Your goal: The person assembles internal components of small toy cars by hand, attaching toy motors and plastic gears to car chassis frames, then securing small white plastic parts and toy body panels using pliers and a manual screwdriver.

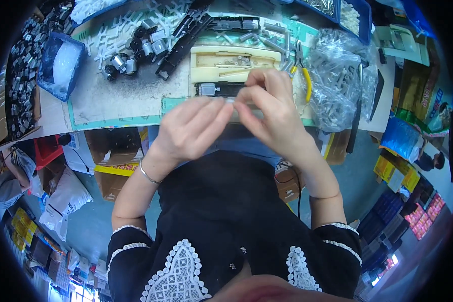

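Observation:
My left hand [189,127] and my right hand [277,106] meet over the front edge of the workbench, fingertips pinched together. A small whitish part [230,100] shows between the fingertips; its kind is too small to tell. Just beyond the fingers lies a long black plastic housing with a silver motor [208,89] at its left end; my right hand covers part of it. Behind it stands a cream-coloured fixture block [202,61] with shaped recesses. Yellow-handled pliers [307,83] lie to the right of my right hand.
Silver motors [118,63] and white branched plastic pieces [98,43] lie at the back left. Black housings [183,45] lie behind the fixture. A blue bin [45,75] stands left, beside a heap of motors [17,100]. A clear plastic bag [334,75] of parts fills the right.

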`<state>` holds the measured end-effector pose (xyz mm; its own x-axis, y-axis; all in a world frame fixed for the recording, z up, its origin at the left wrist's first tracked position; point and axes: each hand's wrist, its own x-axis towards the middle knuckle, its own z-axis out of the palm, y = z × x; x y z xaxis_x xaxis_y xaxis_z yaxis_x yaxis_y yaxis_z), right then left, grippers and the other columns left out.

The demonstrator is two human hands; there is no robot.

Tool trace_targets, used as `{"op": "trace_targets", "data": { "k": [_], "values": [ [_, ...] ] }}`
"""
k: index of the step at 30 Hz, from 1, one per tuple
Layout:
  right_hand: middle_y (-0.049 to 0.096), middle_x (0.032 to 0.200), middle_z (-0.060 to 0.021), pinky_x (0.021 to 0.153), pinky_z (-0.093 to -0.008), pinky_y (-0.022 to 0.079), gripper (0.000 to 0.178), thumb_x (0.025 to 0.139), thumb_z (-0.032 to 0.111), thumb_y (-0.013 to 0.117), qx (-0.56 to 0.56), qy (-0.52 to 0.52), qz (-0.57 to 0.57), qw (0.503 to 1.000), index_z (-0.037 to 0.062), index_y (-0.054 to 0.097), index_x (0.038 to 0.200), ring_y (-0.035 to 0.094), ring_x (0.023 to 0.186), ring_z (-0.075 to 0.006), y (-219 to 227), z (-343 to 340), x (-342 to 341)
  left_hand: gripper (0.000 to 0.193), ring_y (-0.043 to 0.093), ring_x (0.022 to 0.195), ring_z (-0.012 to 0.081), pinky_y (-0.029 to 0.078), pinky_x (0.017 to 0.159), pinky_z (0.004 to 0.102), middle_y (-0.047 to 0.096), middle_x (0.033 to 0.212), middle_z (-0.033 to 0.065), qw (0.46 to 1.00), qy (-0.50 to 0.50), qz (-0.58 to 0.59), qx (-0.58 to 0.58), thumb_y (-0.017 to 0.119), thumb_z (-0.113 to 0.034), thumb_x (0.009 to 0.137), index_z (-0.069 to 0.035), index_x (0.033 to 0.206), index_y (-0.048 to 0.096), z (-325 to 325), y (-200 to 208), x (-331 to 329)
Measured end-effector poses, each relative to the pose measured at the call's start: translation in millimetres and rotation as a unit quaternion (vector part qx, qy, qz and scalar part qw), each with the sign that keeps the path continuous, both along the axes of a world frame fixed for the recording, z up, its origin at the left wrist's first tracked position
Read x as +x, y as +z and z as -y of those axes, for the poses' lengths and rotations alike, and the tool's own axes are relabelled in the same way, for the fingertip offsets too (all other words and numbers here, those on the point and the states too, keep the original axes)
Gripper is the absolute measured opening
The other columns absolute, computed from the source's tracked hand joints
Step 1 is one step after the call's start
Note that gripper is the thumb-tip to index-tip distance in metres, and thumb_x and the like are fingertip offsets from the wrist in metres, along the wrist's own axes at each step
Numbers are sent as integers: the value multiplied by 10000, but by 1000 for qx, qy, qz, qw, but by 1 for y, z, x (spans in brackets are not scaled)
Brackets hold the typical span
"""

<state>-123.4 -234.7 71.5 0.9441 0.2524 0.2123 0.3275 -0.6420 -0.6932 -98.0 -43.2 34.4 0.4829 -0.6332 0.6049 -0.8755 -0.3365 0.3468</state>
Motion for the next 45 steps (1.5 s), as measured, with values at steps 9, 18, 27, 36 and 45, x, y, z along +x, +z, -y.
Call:
{"op": "trace_targets", "data": {
  "k": [9, 18, 27, 36, 45],
  "values": [
    [510, 1014, -22, 882, -354, 293, 170, 702, 158, 666, -191, 38, 146, 970, 111, 574, 837, 462, 984, -192, -27, -2, 20, 226, 590, 864, 182, 440, 812, 348, 624, 938, 26, 996, 56, -33, 56, 694, -136, 710, -92, 931, 668, -9, -9, 8],
    [519, 959, -49, 877, -382, 294, 162, 745, 127, 651, -174, -15, 65, 982, 96, 567, 880, 491, 953, -222, -20, -11, 12, 226, 561, 794, 160, 366, 775, 341, 575, 850, -11, 995, 38, -84, 45, 721, -185, 670, -129, 883, 670, -4, -9, 17],
    [604, 902, -8, 881, -340, 300, 116, 740, 76, 684, -126, -44, 29, 991, 96, 616, 832, 564, 889, -170, -17, -11, 11, 187, 565, 851, 158, 361, 844, 365, 566, 842, -6, 996, 61, -39, 44, 696, -215, 687, -125, 845, 654, -1, -10, 12],
    [633, 833, -51, 764, -357, 420, 149, 764, 195, 711, -58, -145, 97, 983, 87, 685, 864, 586, 859, -209, 26, 60, 69, 134, 523, 751, 162, 328, 809, 359, 544, 776, -5, 997, 59, -23, 39, 707, -215, 688, -131, 779, 655, 8, -1, 17],
    [658, 768, -70, 770, -423, 398, 123, 793, 212, 625, -442, -159, 149, 870, 106, 687, 806, 593, 828, -269, -2, 133, 153, 118, 537, 758, 191, 346, 690, 336, 555, 776, 18, 978, 209, 20, -13, 685, -127, 733, -104, 844, 653, 4, 33, 115]
  ]
}}
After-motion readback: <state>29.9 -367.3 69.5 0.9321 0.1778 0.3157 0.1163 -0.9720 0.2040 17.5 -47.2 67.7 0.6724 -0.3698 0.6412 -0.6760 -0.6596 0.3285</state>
